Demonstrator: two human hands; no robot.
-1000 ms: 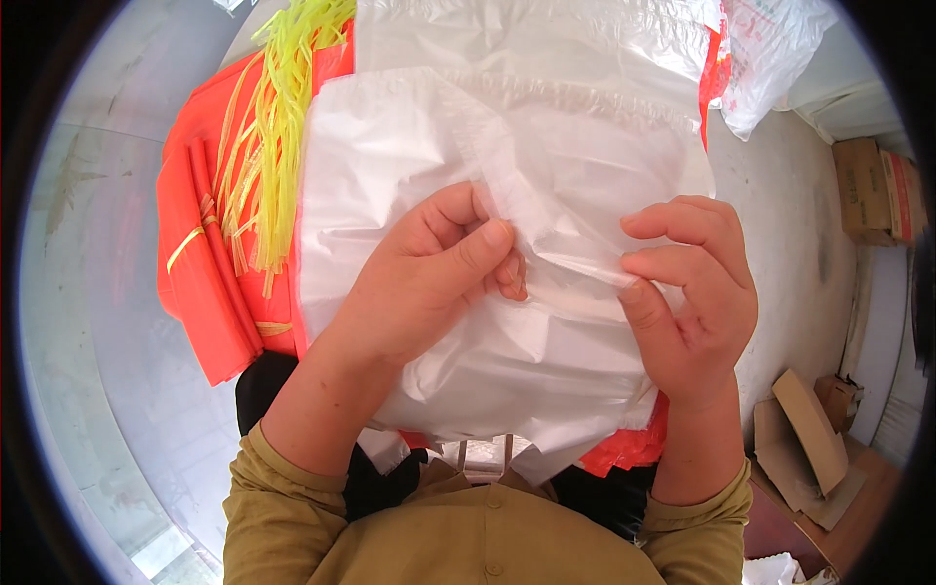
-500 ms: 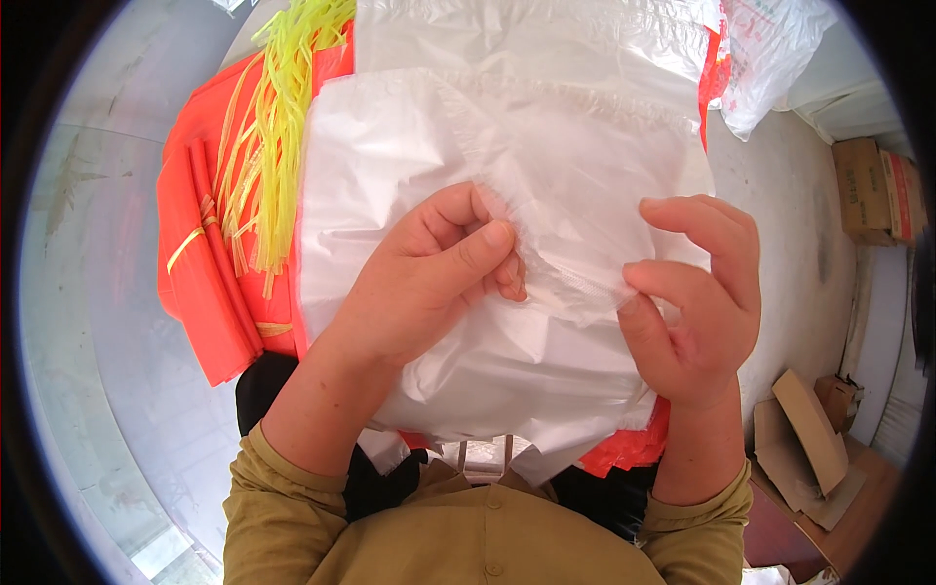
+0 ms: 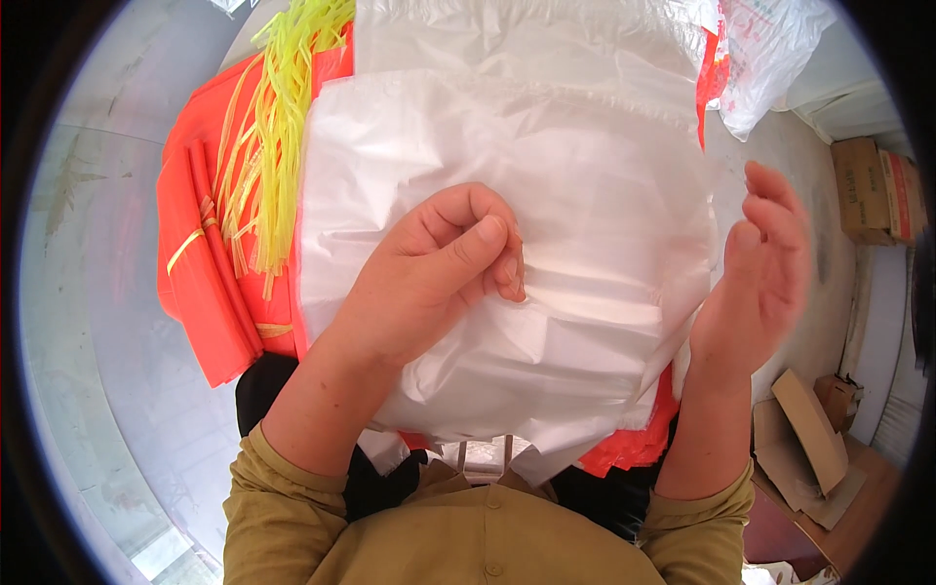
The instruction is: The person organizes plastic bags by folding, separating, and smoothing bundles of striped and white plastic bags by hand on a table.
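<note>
In front of me lies a stack of thin, whitish, see-through plastic bags [image 3: 604,185], creased and shiny. My left hand [image 3: 434,263] rests over its middle, fingers curled and the thumb pressed to the index finger. Whether anything is pinched there is hidden. Beyond the stack's right edge my right hand [image 3: 756,273] is raised with its fingers extended and slightly blurred; I see nothing in it. Red plastic sheeting [image 3: 634,444] shows beneath the near right corner of the stack.
Left of the stack lie folded red plastic bags [image 3: 210,292] tied with yellow strips, and a bunch of yellow plastic ties [image 3: 278,166]. A crumpled white plastic bag [image 3: 765,58] is at the far right. Cardboard boxes [image 3: 863,190] and an opened carton [image 3: 799,444] stand along the right side.
My right hand has let go of the plastic edge, moved right and straightened its fingers. The gathered plastic edge between my hands is gone from there. My left hand has barely moved.
</note>
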